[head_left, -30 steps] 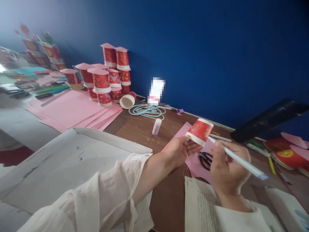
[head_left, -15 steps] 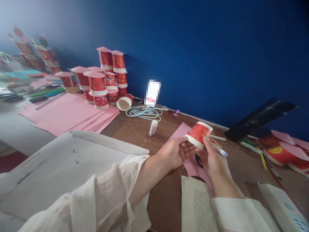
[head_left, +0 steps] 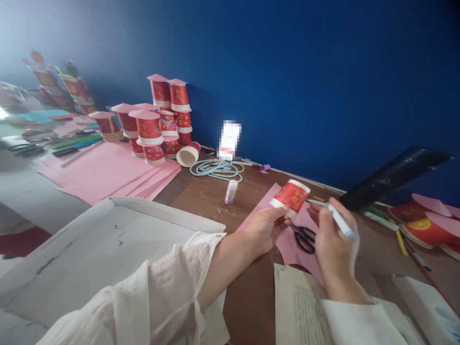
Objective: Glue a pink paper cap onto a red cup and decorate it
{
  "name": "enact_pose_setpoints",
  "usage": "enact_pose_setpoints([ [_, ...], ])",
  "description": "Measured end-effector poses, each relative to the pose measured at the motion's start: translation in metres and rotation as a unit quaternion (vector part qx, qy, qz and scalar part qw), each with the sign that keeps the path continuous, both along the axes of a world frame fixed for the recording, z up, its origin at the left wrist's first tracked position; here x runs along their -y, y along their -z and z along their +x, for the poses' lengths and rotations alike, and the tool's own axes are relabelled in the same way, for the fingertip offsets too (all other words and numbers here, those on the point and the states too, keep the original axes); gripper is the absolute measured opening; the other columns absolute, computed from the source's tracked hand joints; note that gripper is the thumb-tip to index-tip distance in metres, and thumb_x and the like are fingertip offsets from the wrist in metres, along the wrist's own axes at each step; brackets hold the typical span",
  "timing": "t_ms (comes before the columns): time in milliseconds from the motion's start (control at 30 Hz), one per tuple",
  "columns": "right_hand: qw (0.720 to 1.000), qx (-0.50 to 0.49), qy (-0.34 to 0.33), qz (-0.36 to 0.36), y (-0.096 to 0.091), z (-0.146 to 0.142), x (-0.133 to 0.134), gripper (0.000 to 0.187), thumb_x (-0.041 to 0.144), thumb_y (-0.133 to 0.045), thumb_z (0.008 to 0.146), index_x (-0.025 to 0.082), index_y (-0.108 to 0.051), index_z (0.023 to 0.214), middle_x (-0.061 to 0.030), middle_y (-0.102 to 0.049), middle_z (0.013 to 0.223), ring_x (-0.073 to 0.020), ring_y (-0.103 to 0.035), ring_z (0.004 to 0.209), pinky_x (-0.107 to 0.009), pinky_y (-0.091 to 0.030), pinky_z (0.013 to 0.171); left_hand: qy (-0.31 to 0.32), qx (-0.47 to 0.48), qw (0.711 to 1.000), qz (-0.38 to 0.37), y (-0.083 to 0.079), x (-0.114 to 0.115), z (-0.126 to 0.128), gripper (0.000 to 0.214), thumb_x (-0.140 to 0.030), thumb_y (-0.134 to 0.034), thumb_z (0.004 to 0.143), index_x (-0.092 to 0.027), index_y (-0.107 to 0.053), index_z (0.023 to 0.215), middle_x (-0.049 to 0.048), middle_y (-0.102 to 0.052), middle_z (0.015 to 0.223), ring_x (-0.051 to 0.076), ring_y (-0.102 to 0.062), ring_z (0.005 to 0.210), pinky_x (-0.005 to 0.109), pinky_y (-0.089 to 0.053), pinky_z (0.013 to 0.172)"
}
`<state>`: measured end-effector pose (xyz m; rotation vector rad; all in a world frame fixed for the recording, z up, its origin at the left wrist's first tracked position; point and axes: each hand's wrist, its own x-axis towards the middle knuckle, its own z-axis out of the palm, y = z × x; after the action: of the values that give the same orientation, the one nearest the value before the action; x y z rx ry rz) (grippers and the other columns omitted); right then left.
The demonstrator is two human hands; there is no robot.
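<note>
While scissors (head_left: 304, 238) lie partly hidden, the left grip (head_left: 266, 230) holds a cup (head_left: 293, 195); the right grip (head_left: 336, 242), a marker (head_left: 340, 221).

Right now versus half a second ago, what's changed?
Right hand let go of the cup and shifted right; its pen now points tip-first toward the cup, which has turned to show different print. Unchanged: left hand holds the cup, glue stick stands upright.

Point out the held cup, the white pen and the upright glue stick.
Held cup (head_left: 293, 194), head view: middle of its red printed side.
White pen (head_left: 340, 220), head view: its barrel, short of the bluish end.
Glue stick (head_left: 231, 193), head view: middle of its tube.
</note>
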<state>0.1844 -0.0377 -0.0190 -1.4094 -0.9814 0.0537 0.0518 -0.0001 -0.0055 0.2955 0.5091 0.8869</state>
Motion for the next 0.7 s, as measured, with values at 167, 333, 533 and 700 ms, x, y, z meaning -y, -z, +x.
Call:
enact_pose_setpoints([
  [167, 0.979, 0.204, 0.020, 0.012, -0.017, -0.016, 0.016, 0.038, 0.043, -0.053, 0.096, 0.017, -0.069, 0.117, -0.0126, -0.072, 0.099, -0.0248, -0.069, 0.091, -0.043, -0.054, 0.081, -0.021, 0.009, 1.000, 0.010, 0.003, -0.002, 0.002, 0.009, -0.010, -0.069, 0.078, -0.009, -0.071, 0.087, 0.0075, -0.070, 0.085, 0.011, -0.060, 0.073, 0.023, -0.047, 0.073],
  [333, 0.967, 0.251, -0.021, -0.032, -0.018, -0.026, 0.021, 0.034, 0.044, -0.056, 0.093, 0.017, -0.072, 0.107, -0.0114, -0.074, 0.088, -0.0262, -0.070, 0.082, -0.044, -0.055, 0.077, -0.019, 0.039, 0.998, 0.045, 0.005, -0.001, 0.002, 0.013, -0.011, -0.070, 0.075, -0.010, -0.072, 0.087, 0.0080, -0.070, 0.091, 0.012, -0.060, 0.080, 0.023, -0.046, 0.077],
  [533, 0.974, 0.218, -0.004, -0.067, -0.015, -0.029, 0.020, 0.037, 0.048, -0.058, 0.092, 0.016, -0.072, 0.106, -0.0113, -0.074, 0.089, -0.0240, -0.070, 0.076, -0.039, -0.057, 0.069, -0.016, 0.034, 0.996, 0.076, 0.008, -0.001, 0.004, 0.015, -0.014, -0.074, 0.067, -0.011, -0.072, 0.082, 0.0068, -0.069, 0.087, 0.013, -0.058, 0.078, 0.026, -0.043, 0.079],
  [700, 0.973, 0.223, -0.011, -0.056, -0.010, -0.027, 0.017, 0.036, 0.046, -0.059, 0.091, 0.015, -0.071, 0.106, -0.0121, -0.075, 0.091, -0.0222, -0.070, 0.071, -0.037, -0.057, 0.065, -0.011, 0.032, 0.995, 0.092, 0.009, -0.001, 0.004, 0.019, -0.020, -0.079, 0.064, -0.010, -0.070, 0.079, 0.0064, -0.067, 0.083, 0.013, -0.057, 0.075, 0.028, -0.042, 0.081],
])
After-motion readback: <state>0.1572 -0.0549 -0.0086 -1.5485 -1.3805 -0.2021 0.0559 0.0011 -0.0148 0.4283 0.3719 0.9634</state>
